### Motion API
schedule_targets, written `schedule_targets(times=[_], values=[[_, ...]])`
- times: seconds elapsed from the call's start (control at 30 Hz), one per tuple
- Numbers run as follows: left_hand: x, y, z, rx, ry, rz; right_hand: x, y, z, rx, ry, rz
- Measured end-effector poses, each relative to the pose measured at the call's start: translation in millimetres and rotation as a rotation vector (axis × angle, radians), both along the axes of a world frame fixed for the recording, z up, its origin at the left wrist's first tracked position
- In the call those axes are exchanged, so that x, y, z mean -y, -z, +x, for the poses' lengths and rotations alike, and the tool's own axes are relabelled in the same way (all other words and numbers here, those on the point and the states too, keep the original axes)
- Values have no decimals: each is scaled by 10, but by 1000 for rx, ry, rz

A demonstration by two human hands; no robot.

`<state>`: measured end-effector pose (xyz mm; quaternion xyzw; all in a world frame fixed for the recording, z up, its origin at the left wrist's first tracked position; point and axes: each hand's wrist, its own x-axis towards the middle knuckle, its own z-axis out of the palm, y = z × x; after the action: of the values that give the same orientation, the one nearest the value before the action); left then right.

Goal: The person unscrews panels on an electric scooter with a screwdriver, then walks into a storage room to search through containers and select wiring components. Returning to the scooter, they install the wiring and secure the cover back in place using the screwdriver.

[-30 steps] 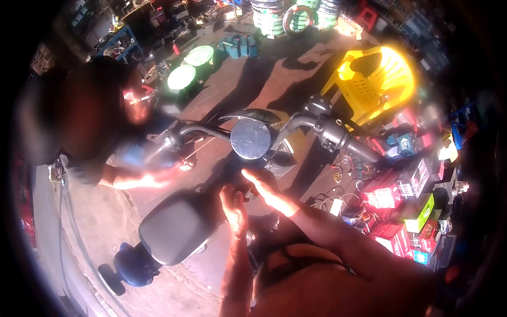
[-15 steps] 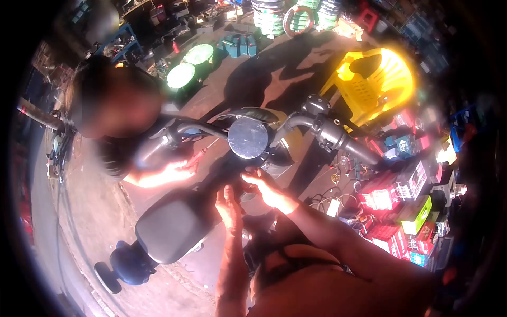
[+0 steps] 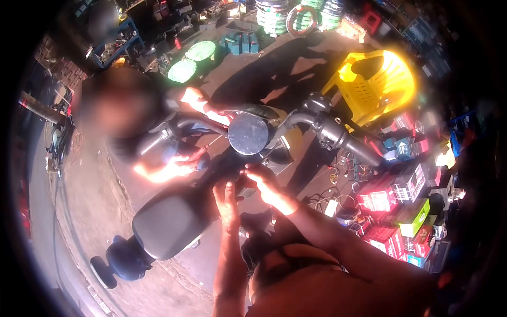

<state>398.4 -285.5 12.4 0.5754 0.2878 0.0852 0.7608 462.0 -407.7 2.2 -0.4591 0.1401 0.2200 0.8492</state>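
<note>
A scooter-like two-wheeler stands before me, with a grey seat point(image 3: 170, 222) and a round display point(image 3: 248, 134) between its handlebars. My left hand point(image 3: 227, 203) is beside the front of the seat, thumb and fingers apart. Close to it, my right hand point(image 3: 268, 186) reaches in below the display with its fingers stretched out. Dark shade hides what the fingertips of both hands touch. Across the vehicle, a co-worker's hand point(image 3: 177, 168) holds a screwdriver point(image 3: 214, 141) pointing toward the display. The co-worker's other hand point(image 3: 203, 103) is by the left handlebar.
The right handlebar grip point(image 3: 359, 150) juts out above my right arm. A yellow plastic chair point(image 3: 377, 84) stands beyond it. Stacked boxes point(image 3: 377, 195) and loose cables point(image 3: 322, 203) lie to the right. Green round stools point(image 3: 182, 72) and stacked tires point(image 3: 272, 16) are at the back.
The co-worker's other hand has come into view by the left handlebar. The hand with the screwdriver has shifted slightly. My hands stay nearly where they were.
</note>
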Motion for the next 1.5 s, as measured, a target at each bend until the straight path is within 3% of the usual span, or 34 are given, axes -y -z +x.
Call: schedule_targets(times=[0.13,0.27,0.3,0.33,0.37,0.43,0.47,0.5,0.53,0.63,0.67,0.73,0.8,0.87,0.93,0.97,1.03,1.07,1.1,1.13,1.23,1.33,1.37,1.47,1.5], values=[[18,57,-54,239,22,38,-75,143,197,-50,-187,-388],[-140,-31,18,-221,128,-16,-101,145,60,-113,1,30],[-179,-52,64,-284,164,7,-76,89,30,-85,-3,71],[-144,-86,73,-178,76,-21,-61,32,18,-53,2,114],[-61,-130,70,-73,-5,-48,-109,-5,1,-10,20,32],[26,-150,40,112,-134,-126,-207,486,106,87,-42,-224],[5,-64,9,127,-65,-58,-220,662,169,134,-84,-358],[-15,54,-23,149,-16,5,-193,463,216,-3,-180,-486],[-11,25,-19,171,25,70,-169,357,201,-26,-163,-380],[-145,-32,33,-140,78,-21,-54,60,30,-113,-43,4],[-199,-41,43,-238,134,-37,-31,24,-8,-90,-54,1],[-65,-37,81,-16,13,31,-18,-30,-9,-33,-65,4],[54,84,88,281,-193,54,-51,-110,74,-58,-160,-174],[4,-1,60,150,-78,60,-62,-199,157,-122,-216,-367],[-95,-184,19,-139,44,7,-21,15,98,180,19,-607],[-142,-156,17,-211,84,-18,146,72,62,271,-9,-825],[-93,14,47,-23,42,75,469,-17,46,552,175,-1132],[-70,131,24,60,22,125,607,-54,123,678,264,-1151],[-32,286,30,266,-106,69,799,-107,222,783,192,-1333],[-37,153,38,150,-35,26,935,-190,324,887,120,-1517],[-186,-105,25,-173,173,-62,1026,-413,408,1056,-77,-1626],[-129,172,35,53,41,3,1014,-388,448,1120,-101,-1676],[-104,193,48,140,-13,-103,981,-398,418,1071,-86,-1661],[-145,22,32,-2,69,-99,864,-421,414,978,-42,-1573],[-219,82,25,-130,119,-203,826,-389,424,958,-33,-1520]])
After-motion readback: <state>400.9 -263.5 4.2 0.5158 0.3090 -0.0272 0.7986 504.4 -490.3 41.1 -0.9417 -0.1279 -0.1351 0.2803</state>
